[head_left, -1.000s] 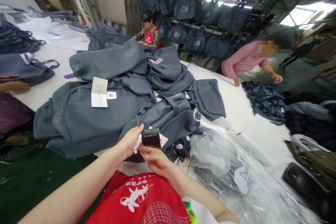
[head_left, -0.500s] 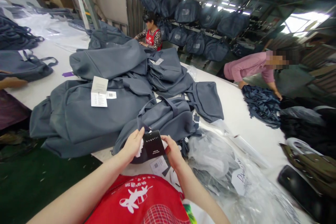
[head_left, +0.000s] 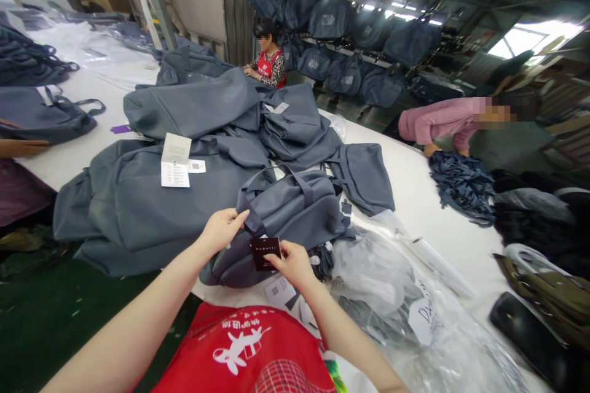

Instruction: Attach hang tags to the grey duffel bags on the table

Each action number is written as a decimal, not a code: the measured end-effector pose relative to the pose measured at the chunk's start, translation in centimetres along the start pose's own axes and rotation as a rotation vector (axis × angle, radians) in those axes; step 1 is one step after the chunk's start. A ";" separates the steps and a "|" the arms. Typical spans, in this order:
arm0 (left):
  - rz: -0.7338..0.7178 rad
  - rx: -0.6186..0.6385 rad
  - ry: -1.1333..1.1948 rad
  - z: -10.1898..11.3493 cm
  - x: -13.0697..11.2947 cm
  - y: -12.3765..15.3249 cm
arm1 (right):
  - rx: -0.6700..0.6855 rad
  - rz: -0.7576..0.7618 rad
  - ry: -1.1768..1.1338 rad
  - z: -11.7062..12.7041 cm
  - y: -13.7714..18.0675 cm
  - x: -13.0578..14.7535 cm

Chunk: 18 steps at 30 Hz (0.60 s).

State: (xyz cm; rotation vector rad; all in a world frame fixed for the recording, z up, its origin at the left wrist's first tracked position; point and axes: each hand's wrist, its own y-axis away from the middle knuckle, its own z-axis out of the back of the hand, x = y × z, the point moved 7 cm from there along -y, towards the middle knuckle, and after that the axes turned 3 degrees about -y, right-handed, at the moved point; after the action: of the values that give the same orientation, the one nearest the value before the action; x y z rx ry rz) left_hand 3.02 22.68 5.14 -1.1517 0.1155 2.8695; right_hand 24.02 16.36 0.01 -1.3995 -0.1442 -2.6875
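A grey duffel bag (head_left: 295, 212) lies at the near edge of the white table (head_left: 415, 190), right in front of me. My right hand (head_left: 290, 263) pinches a small black hang tag (head_left: 265, 252) against the bag's near side. My left hand (head_left: 221, 228) rests on the bag's left end, its fingers curled and pinching the fabric or a strap near the handle. I wear a red apron (head_left: 258, 350).
Several more grey bags (head_left: 152, 196) are piled across the table, one bearing a white paper label (head_left: 175, 160). Clear plastic bags (head_left: 405, 301) lie at my right. Two people work at the far side, one in pink (head_left: 442, 123). More bags hang behind.
Both hands held the black tag up close to me; now the tag is lowered onto the bag in my right hand, and my left hand has moved to the bag's end.
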 end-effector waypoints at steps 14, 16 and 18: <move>0.009 0.247 -0.386 0.6 4.5 2.7 | -0.291 -0.347 -0.413 3.1 2.0 -9.6; 0.016 0.232 -0.402 -0.4 4.3 2.8 | -0.153 -0.565 -0.481 1.3 2.8 -12.8; 0.029 0.175 -0.384 -1.2 3.7 2.5 | 0.026 -0.731 -0.575 -1.2 4.0 -14.3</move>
State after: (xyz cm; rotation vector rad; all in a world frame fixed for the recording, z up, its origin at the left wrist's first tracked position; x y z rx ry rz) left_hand 1.05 20.10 1.86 -0.5624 0.3589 2.9684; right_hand 31.73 12.97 -12.26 -2.4511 -0.8848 -2.6124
